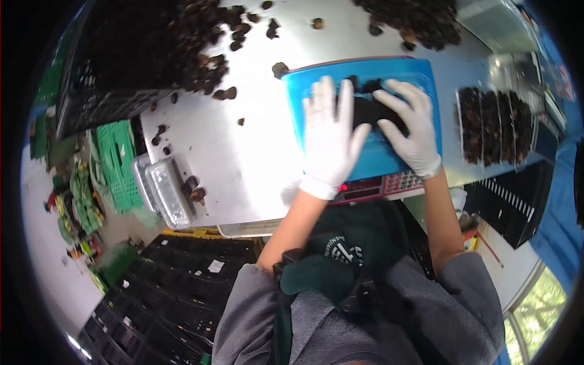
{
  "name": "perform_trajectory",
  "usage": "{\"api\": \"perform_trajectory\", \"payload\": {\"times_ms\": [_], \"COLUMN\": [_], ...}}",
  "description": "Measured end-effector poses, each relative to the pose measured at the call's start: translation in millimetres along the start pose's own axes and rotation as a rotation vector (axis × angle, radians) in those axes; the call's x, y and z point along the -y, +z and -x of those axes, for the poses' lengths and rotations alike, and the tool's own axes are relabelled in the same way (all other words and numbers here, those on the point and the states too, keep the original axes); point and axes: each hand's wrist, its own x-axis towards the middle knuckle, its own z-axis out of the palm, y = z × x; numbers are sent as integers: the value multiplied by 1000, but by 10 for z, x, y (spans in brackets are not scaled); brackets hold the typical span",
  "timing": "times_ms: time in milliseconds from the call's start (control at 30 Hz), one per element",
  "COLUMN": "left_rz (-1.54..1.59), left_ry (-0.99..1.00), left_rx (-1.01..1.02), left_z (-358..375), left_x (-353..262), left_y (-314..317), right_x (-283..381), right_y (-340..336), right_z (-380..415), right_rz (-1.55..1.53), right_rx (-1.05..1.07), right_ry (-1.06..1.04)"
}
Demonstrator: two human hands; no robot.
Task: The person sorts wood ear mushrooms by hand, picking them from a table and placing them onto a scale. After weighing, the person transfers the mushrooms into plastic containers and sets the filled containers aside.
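My left hand (329, 137), in a white glove, lies over the left part of a blue tray (382, 166) with its fingers stretched out and spread. My right hand (414, 125), also gloved, reaches in from the right with its fingers apart and slightly bent. Between and partly under both hands is a heap of dark brown pieces (373, 113), which look like mushrooms; some clear plastic seems to be around them. The blue tray sits on a scale (365, 190) with a red display and a keypad along its front edge.
A black crate (100, 108) with many dark mushroom-like pieces (152, 48) stands at the left, and another pile (420, 21) lies at the back. Filled clear packs (496, 126) line the right. Clear plastic containers (167, 190) rest at the metal table's (243, 164) left edge.
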Motion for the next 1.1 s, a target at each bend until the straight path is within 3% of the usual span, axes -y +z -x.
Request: {"api": "perform_trajectory", "payload": {"times_ms": [33, 167, 267, 300, 367, 433, 500, 600, 700, 767, 800, 900, 967, 1100], "left_rz": [6, 59, 613, 646, 659, 674, 586, 82, 44, 9, -18, -62, -104, -237], "left_ry": [6, 136, 210, 240, 223, -87, -151, -109, -13, 9, 6, -39, -97, -268], "left_rx": [-1, 92, 75, -1, -188, -322, -114, 53, 142, 137, 131, 59, 17, -29], "left_z": [-50, -144, -68, -29, 116, 297, 380, 500, 525, 473, 434, 284, 195, 112], "left_x": [-9, 44, 181, 268, 618, 916, 1378, 1681, 1901, 1972, 2009, 2129, 2229, 2577], "left_y": [19, 128, -195, -324, -346, -304, -16, 366, 465, 443, 430, 424, 398, -98], "right_x": [60, -5, 240, 356, 674, 1044, 1399, 1628, 1501, 1360, 1295, 1115, 1086, 1116], "right_y": [-12, 94, -77, -116, 54, 382, 933, 2047, 2835, 3084, 3179, 3384, 3397, 2731], "right_z": [-42, -61, -197, -268, -419, -599, -790, -1140, -1496, -1543, -1535, -1401, -1395, -1677], "right_rz": [68, -49, 87, 183, -22, -270, -419, -183, -1, -47, -69, -382, -622, -949], "right_rx": [-57, 205, 107, 58, -26, -47, 92, 145, 161, 250, 294, 160, -3, -232], "right_ry": [25, 115, 183, 162, 192, 182, 108, 108, 349, 281, 247, 235, 417, 752]}}
